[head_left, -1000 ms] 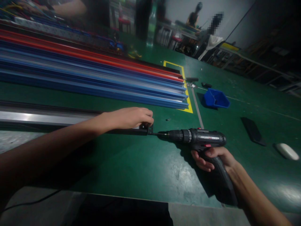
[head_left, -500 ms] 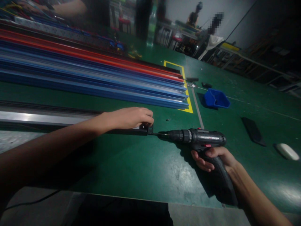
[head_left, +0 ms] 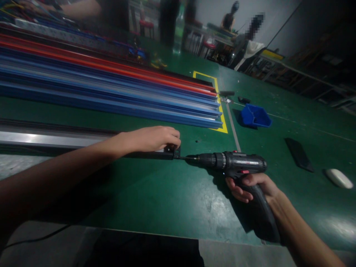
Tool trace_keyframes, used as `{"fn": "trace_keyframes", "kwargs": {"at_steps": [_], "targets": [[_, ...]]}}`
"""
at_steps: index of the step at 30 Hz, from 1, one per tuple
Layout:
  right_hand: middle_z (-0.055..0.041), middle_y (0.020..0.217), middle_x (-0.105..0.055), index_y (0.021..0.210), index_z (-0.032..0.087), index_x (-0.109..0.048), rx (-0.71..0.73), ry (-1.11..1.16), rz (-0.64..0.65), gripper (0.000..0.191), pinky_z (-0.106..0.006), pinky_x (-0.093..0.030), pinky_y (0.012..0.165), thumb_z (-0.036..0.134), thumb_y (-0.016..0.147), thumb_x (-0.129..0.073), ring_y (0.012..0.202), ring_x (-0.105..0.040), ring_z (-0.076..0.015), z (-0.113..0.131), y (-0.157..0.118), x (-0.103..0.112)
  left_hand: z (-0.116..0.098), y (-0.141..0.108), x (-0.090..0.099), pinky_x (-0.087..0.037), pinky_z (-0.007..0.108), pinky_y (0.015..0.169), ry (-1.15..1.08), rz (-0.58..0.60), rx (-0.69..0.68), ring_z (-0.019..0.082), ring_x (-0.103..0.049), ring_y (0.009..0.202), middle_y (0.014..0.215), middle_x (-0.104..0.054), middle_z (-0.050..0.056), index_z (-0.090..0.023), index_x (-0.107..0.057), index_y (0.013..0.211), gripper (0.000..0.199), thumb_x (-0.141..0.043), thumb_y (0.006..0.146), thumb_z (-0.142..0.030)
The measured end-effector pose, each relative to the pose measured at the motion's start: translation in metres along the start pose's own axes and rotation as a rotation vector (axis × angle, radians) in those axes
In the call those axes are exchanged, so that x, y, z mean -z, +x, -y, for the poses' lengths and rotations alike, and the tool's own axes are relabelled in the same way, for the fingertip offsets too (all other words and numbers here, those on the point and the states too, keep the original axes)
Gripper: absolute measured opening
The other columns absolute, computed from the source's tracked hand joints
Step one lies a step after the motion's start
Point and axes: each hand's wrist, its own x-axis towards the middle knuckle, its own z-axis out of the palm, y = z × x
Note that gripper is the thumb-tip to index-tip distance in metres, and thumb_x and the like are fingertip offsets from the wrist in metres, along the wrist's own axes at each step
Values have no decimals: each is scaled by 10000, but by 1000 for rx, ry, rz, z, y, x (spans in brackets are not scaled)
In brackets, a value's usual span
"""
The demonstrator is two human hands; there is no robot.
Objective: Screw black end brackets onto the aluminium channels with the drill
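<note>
My right hand [head_left: 250, 187] is wrapped around the grip of a black cordless drill [head_left: 239, 162], lying on its side over the table and pointing left. Its long thin bit [head_left: 187, 158] meets the end of a long black metal profile [head_left: 150, 155] with a silvery inner face. At that end sits a small black end cap [head_left: 177, 152]. Curled fingers of my left hand [head_left: 164, 139] grip the end cap from above, and the forearm lies across the profile. The fingertips are partly hidden. A small dark screw [head_left: 197, 141] lies just beyond the bit.
Blue profiles [head_left: 125, 104] and red profiles [head_left: 125, 68] lie behind, ending at yellow tape [head_left: 224, 126]. To the right are a blue bin [head_left: 256, 115], a dark flat block [head_left: 299, 154] and a white oval object [head_left: 339, 178]. A bottle [head_left: 178, 31] and other people are farther back.
A small light now shows on the drill near its trigger. Both hands, the drill and the profile hold nearly the same position.
</note>
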Motion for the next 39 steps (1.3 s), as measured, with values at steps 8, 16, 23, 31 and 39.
{"fn": "trace_keyframes", "kwargs": {"at_steps": [8, 16, 23, 31, 39], "targets": [[-64, 726, -650, 986, 97, -792, -36, -52, -75, 287, -227, -483, 513, 309, 804, -722, 489, -406, -84, 3, -1, -5, 1, 1, 0, -452, 285, 852, -4, -10, -10, 185, -632, 1000, 1072, -685, 49, -218, -710, 957, 256, -499, 946, -72], [-45, 726, -607, 973, 100, -752, -56, -62, -73, 279, -221, -483, 529, 322, 806, -721, 494, -393, -82, 4, -2, -7, 1, 1, 0, -456, 293, 850, 6, 2, -7, 190, -635, 996, 1070, -681, 56, -210, -706, 952, 248, -495, 950, -80], [-49, 733, -617, 1009, 72, -770, -27, -75, -31, 318, -232, -468, 525, 302, 816, -668, 490, -388, -86, 4, -2, -6, 0, 1, 1, -458, 292, 846, 6, 5, 1, 191, -637, 997, 1062, -682, 60, -208, -708, 946, 263, -484, 939, -72], [-56, 732, -620, 1011, 73, -781, -44, -76, -68, 325, -238, -468, 513, 303, 802, -686, 486, -388, -91, 2, -3, -4, -1, 1, 2, -462, 287, 862, 6, 11, 5, 187, -635, 999, 1062, -682, 61, -206, -709, 944, 244, -496, 943, -87], [-54, 716, -635, 944, 136, -774, -100, -112, -184, 285, -255, -456, 487, 327, 737, -728, 469, -382, -93, 8, -3, -13, 0, 1, 1, -468, 285, 855, 3, -12, -9, 185, -633, 984, 1054, -688, 57, -216, -715, 940, 238, -515, 941, -89]]}}
